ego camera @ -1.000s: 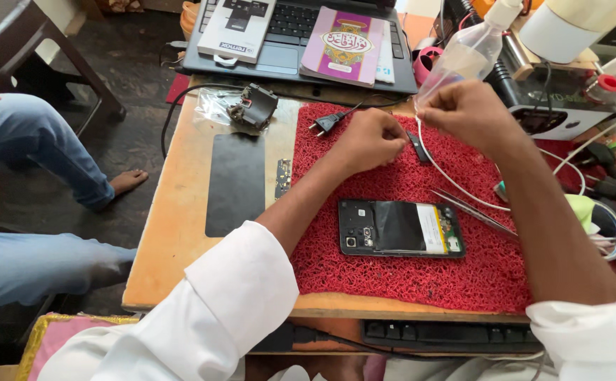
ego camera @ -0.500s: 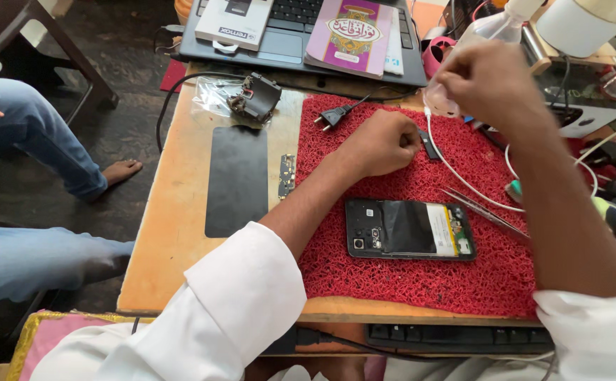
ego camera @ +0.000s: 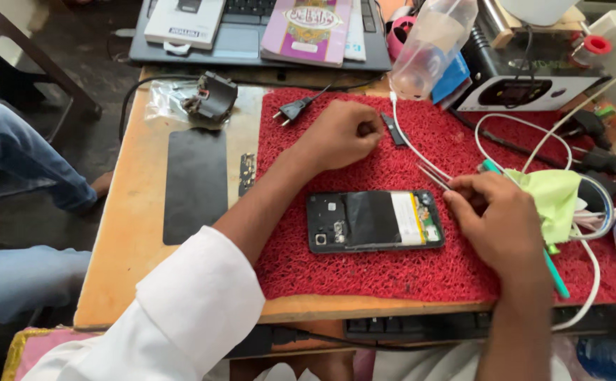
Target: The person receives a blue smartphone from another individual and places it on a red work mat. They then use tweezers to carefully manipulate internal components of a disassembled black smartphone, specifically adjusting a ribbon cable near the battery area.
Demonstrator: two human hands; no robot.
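**Two hands over an opened phone on a red mat**

Two bare hands work on a wooden worktop point(ego camera: 121, 233). At far left lies a flat black rectangular pad point(ego camera: 195, 185). Next, the left hand point(ego camera: 341, 134) rests on the coarse, looped red mat point(ego camera: 392, 271), its grip curled into a closed fist, holding nothing visible. Centre, the backless phone point(ego camera: 373, 221) lies flat, glossy battery exposed. Rightward, the right hand point(ego camera: 497, 220) pinches thin metal tweezers point(ego camera: 432, 176) beside the phone's end.

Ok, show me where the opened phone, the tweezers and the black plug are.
opened phone point(ego camera: 373, 220), head view, on its dark middle.
tweezers point(ego camera: 432, 177), head view, on the metal tips.
black plug point(ego camera: 293, 111), head view, on its body.
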